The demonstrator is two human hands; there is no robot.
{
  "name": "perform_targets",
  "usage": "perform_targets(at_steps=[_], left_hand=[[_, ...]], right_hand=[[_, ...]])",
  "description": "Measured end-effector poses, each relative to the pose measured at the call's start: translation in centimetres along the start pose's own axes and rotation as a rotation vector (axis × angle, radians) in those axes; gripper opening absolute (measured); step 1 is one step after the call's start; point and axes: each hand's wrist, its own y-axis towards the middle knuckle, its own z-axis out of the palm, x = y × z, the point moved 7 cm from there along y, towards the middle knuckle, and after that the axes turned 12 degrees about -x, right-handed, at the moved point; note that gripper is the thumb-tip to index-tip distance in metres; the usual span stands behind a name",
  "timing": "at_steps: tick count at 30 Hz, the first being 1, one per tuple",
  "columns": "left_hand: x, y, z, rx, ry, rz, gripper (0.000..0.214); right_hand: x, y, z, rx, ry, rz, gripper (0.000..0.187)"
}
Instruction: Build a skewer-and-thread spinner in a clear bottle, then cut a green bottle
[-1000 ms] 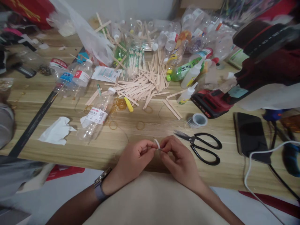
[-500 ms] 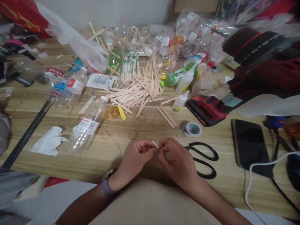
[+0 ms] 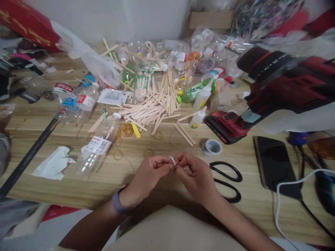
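Two pinches: left hand (image 3: 150,174) and right hand (image 3: 195,176) clamp the white ring (image 3: 172,161); hold it low, scissors (image 3: 227,181) at 3 o'clock.

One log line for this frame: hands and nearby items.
left hand: pinching small white ring | right hand: pinching same ring | nearby: black-handled scissors, grey-white roll
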Motion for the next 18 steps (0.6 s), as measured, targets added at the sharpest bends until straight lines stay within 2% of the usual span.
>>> perform_targets(at_steps=[4,9,13,16,18], left_hand=[[-0.1,0.0,-1.1,0.025,-0.023,0.004,0.014],[-0.4,0.4,-2.7,-0.007,-0.035,0.047,0.016],[0.0,0.9,-3.4,-0.032,-0.079,0.064,0.016],[0.4,1.3,-3.3,-0.007,-0.069,0.093,0.018],[0.8,1.4,-3.0,0.024,-0.010,0.090,0.017]], right_hand=[[0.3,0.3,0.9,0.048,0.080,0.019,0.016],[0.9,1.2,2.5,0.070,0.064,-0.002,0.016],[1.6,1.5,3.1,0.046,-0.046,-0.131,0.017],[2.0,1.1,2.8,0.022,-0.129,-0.273,0.017],[2.0,0.8,2.6,0.029,-0.149,-0.319,0.017]])
